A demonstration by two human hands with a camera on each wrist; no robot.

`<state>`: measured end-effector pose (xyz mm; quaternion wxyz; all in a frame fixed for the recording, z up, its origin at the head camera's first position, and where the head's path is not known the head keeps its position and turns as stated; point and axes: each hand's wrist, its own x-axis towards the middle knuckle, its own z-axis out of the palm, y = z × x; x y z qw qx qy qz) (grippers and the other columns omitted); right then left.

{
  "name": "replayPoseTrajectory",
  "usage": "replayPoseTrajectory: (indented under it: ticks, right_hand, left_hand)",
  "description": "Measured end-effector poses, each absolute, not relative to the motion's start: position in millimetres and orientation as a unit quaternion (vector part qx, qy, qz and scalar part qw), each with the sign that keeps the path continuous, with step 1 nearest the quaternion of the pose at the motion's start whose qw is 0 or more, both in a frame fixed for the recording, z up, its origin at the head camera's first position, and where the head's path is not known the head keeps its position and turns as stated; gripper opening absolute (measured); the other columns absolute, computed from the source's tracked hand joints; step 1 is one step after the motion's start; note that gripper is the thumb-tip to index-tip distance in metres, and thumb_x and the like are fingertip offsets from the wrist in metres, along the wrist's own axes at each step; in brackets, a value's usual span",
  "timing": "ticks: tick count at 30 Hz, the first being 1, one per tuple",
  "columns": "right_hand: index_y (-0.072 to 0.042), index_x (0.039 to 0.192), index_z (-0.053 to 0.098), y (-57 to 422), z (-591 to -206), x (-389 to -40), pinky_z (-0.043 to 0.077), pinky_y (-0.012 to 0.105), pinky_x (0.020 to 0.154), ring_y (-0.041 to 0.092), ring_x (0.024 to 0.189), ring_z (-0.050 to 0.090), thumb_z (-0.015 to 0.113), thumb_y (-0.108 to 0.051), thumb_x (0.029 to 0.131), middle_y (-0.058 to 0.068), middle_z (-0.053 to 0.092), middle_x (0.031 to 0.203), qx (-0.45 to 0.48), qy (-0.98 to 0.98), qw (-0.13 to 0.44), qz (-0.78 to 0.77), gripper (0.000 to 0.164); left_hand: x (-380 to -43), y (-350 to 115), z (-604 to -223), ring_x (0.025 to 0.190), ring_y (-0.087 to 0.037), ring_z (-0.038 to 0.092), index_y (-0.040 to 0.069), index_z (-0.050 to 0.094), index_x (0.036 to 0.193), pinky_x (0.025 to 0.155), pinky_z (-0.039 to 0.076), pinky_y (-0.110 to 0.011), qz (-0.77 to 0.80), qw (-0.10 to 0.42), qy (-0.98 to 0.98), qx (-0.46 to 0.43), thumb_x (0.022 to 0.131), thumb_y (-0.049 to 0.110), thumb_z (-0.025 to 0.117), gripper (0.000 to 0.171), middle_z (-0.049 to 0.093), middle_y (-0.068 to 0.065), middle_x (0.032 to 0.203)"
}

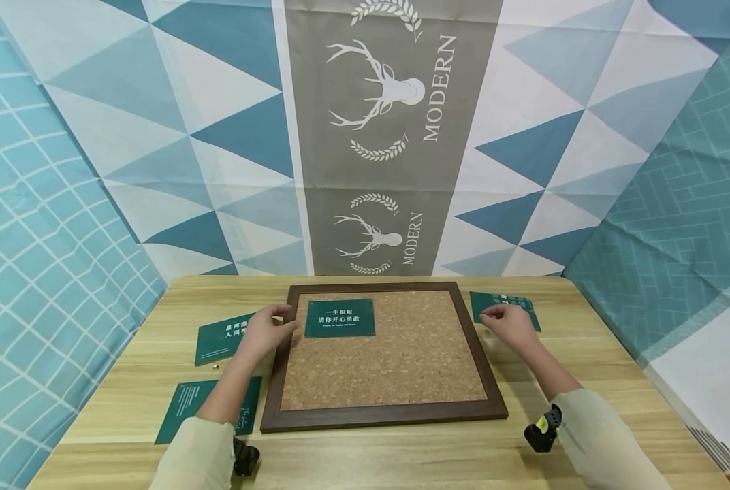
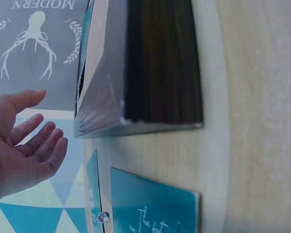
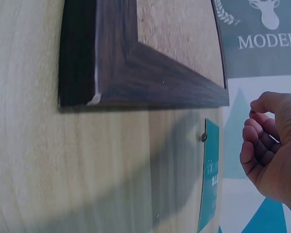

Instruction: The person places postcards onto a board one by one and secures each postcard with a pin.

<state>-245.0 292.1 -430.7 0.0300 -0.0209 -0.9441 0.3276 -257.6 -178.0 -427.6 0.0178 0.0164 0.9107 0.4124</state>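
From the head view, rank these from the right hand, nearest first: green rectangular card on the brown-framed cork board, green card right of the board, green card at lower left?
1. Right-side green card, partly hidden by the right hand.
2. Board's green card, upper left on the cork board.
3. Lower-left green card, left of the cork board.

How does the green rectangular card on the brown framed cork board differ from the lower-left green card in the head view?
The board card lies on cork, the lower card on the wooden tabletop. The board card shows whole; the left forearm partly hides the lower card. The board card has centred lettering; the lower card, small text toward one end. Both are green with white lettering.
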Motion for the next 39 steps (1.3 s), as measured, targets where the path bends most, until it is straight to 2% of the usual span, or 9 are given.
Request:
replayPoseTrajectory:
  ticks: [9, 22, 34, 39]
  right_hand:
    - [0.000, 0.109, 0.065, 278.0, -424.1, -248.2, 0.049, 0.030, 0.063, 0.023, 0.084, 0.061, 0.056, -0.022, 0.093, 0.018, 0.065, 0.102, -0.007, -0.939, 0.027, 0.342, 0.029]
    - [-0.001, 0.105, 0.067, 257.8, -421.6, -251.9, 0.049, 0.032, 0.066, 0.023, 0.086, 0.061, 0.057, -0.023, 0.092, 0.015, 0.066, 0.099, 0.017, -0.938, 0.042, 0.344, 0.027]
    - [0.001, 0.103, 0.067, 243.2, -417.8, -253.6, 0.042, 0.027, 0.056, 0.016, 0.069, 0.053, 0.057, -0.017, 0.091, 0.012, 0.066, 0.090, 0.035, -0.939, 0.030, 0.340, 0.024]
    - [0.000, 0.104, 0.067, 237.9, -417.1, -254.2, 0.041, 0.027, 0.056, 0.017, 0.070, 0.053, 0.057, -0.017, 0.091, 0.012, 0.065, 0.090, 0.033, -0.941, 0.023, 0.337, 0.024]
  left_hand:
    - [-261.5, -169.3, -423.5, 0.118, -0.038, 0.050, 0.002, 0.048, 0.134, 0.087, 0.049, -0.049, 0.411, 0.018, 0.911, 0.027, 0.091, 0.023, 0.060, 0.049, 0.050, -0.022, 0.133]
    - [-267.2, -153.3, -420.9, 0.123, -0.040, 0.046, 0.000, 0.048, 0.133, 0.096, 0.043, -0.053, 0.404, 0.013, 0.912, 0.063, 0.091, 0.021, 0.061, 0.048, 0.049, -0.022, 0.134]
    - [-274.9, -136.7, -420.8, 0.123, -0.041, 0.047, 0.002, 0.051, 0.132, 0.096, 0.045, -0.051, 0.390, 0.002, 0.919, 0.066, 0.089, 0.022, 0.063, 0.049, 0.051, -0.020, 0.132]
    - [-279.1, -130.5, -425.8, 0.123, -0.040, 0.047, 0.003, 0.051, 0.132, 0.097, 0.043, -0.051, 0.389, 0.009, 0.919, 0.069, 0.089, 0.025, 0.064, 0.050, 0.049, -0.019, 0.135]
